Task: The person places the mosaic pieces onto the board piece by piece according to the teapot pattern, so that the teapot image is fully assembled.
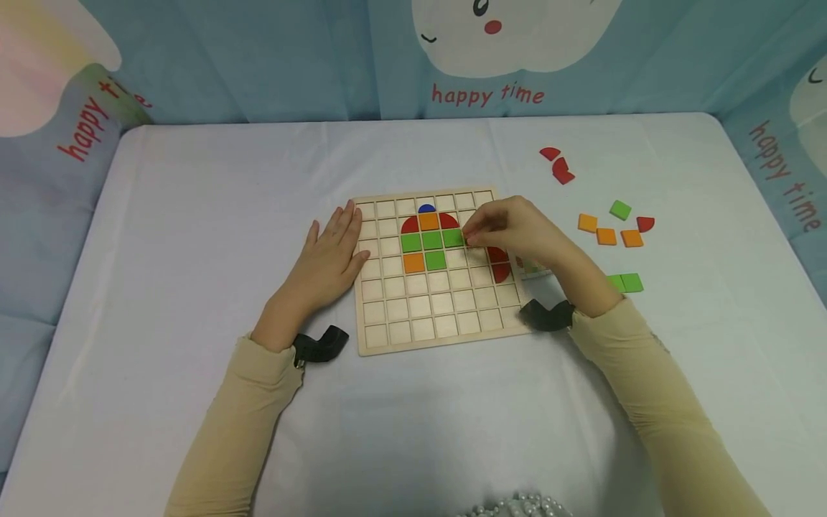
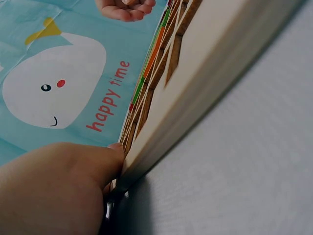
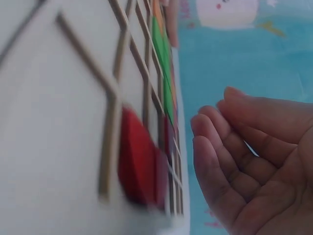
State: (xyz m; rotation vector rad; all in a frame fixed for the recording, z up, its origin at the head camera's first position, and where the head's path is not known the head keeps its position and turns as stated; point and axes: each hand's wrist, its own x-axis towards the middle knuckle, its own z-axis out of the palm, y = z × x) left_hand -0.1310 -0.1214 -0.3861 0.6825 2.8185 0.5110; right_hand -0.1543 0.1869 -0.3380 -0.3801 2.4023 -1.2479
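A wooden grid board (image 1: 381, 345) lies on the white table with coloured tiles in its cells. My left hand (image 1: 331, 251) rests along its left edge, fingers extended; in the left wrist view the thumb (image 2: 110, 159) reaches over the rim. My right hand (image 1: 513, 226) is over the board's right part, fingertips right beside a green square tile (image 1: 453, 238). In the right wrist view its fingers (image 3: 208, 152) are loosely curled, with no tile visible among them. Red rounded pieces (image 1: 500, 272) lie on the board below that hand. A blue half-round piece (image 1: 427, 208) tops the pattern.
Right of the board lie orange squares (image 1: 606, 236), green squares (image 1: 632, 282) and several red pieces (image 1: 561, 171). A partly hidden card (image 1: 535, 271) sits by the board's right edge. A blue printed curtain (image 1: 291, 64) stands behind the table.
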